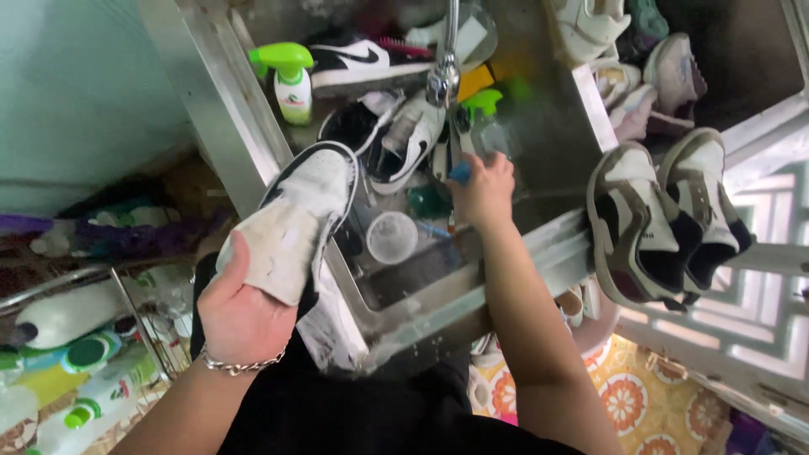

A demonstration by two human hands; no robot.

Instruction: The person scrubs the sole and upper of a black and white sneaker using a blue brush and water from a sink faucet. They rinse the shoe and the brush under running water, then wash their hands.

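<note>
My left hand point(240, 312) grips a white and black sneaker point(299, 215) by its heel, sole upward, over the left rim of a steel sink point(438, 291). My right hand point(482, 190) reaches into the sink and is closed on a small blue-handled item point(460, 173), likely a brush; most of it is hidden by my fingers. Under the tap point(444, 72) lie two more black and white sneakers point(396, 139).
A green-capped spray bottle point(291, 80) stands at the sink's back left. A clear plastic cup point(392, 238) sits in the basin. A brown and white pair of shoes point(661, 223) rests on the right rim, more shoes point(640, 63) behind. Bottles point(80, 371) fill a rack at left.
</note>
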